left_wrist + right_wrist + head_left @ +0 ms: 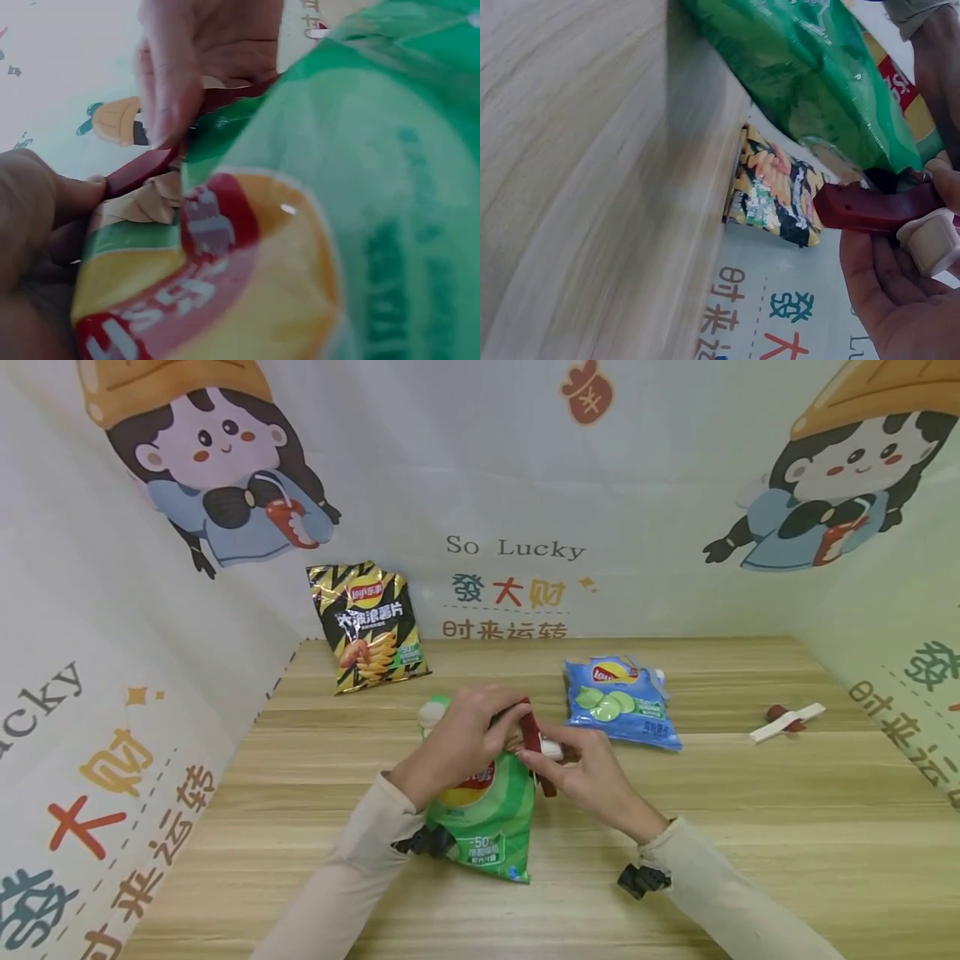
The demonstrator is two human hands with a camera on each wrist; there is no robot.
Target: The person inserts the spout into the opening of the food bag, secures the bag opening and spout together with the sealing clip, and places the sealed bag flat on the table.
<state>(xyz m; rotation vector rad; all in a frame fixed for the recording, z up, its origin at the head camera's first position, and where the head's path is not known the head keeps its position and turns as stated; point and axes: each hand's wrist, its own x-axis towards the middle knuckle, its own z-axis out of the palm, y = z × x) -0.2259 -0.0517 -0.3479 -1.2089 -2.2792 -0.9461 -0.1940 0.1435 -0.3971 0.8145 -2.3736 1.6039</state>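
A green bag of potato chips (487,827) is in front of me, its top edge gathered between my hands. My left hand (465,731) grips the bag's top from the left, fingers curled over it. Across that edge runs a dark red sealing clip (530,727) with a white spout-like piece (934,240) on its side. My right hand (592,777) pinches the clip by this white piece. The left wrist view shows the clip's red bar (142,169) with folded, tan-coloured bag film beside it.
Against the back backdrop leans a black and yellow chip bag (369,627). A blue chip bag (622,706) lies behind my right hand. Farther right, a white strip (787,722) crosses a small dark red piece (776,714). Printed cloth surrounds the wooden table (300,827).
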